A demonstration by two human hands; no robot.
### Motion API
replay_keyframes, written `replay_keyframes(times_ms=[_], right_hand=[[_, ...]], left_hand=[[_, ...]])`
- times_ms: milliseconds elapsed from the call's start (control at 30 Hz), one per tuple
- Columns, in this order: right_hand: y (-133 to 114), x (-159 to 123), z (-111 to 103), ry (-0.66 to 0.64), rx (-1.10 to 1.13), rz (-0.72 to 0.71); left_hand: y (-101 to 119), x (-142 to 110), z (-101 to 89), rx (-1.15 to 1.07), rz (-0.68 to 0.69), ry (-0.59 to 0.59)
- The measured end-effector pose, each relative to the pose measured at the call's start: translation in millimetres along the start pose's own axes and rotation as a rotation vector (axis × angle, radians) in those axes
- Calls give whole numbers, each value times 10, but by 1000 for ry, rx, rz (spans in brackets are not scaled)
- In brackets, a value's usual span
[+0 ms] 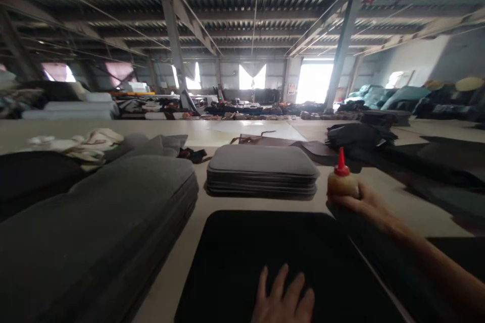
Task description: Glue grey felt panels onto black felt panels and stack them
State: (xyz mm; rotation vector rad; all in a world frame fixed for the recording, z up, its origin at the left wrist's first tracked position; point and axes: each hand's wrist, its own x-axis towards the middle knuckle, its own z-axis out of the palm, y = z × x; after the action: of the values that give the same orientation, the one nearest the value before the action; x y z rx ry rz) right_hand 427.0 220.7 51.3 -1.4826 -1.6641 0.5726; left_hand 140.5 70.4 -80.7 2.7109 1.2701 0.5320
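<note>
Bottle: While the right hand (361, 204) has it, the bottle (336, 185) is up by the far right corner of the black panel (261, 237), long axis close to vertical, red nozzle (341, 162) pointing at the roof.
Right-hand grip: fingers wrapped round the lower body, closed on it; the base is hidden, so no telling whether it touches anything.
Black panel: flat, near centre, rounded corners at the far edge, near edge running out of view.
Left hand: here it is, low over the near part of the panel, fingers fanned and pointing far, spread loose with a hold on nothing.
Grey stack: just beyond the panel, left of the bottle, layer on layer, long axis running left to right.
Dark grey pile: big one on the left, stretching from near left to far centre.
Table: pale top (394, 197), with cream cloth (98, 144) far left and dark fabric (352, 136) far right.
Far wall: bright doorway (314, 83) right of centre.
</note>
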Motion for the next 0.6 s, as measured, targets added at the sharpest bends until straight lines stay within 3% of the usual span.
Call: replay_keyframes(times_ms=[100,200,400,600], right_hand=[[-280,-436,117,-241,-118,-76],[-402,-710,294,-349,-182,-166],[-540,-834,605,-481,-217,-267],[-847,-904,833,-594,7,-276]], left_hand=[[208,-96,-414,-199,-50,-70],[341,-115,-633,-295,-92,-96],[348,-79,-587,-290,-70,-127],[344,-83,-607,-309,-44,-101]])
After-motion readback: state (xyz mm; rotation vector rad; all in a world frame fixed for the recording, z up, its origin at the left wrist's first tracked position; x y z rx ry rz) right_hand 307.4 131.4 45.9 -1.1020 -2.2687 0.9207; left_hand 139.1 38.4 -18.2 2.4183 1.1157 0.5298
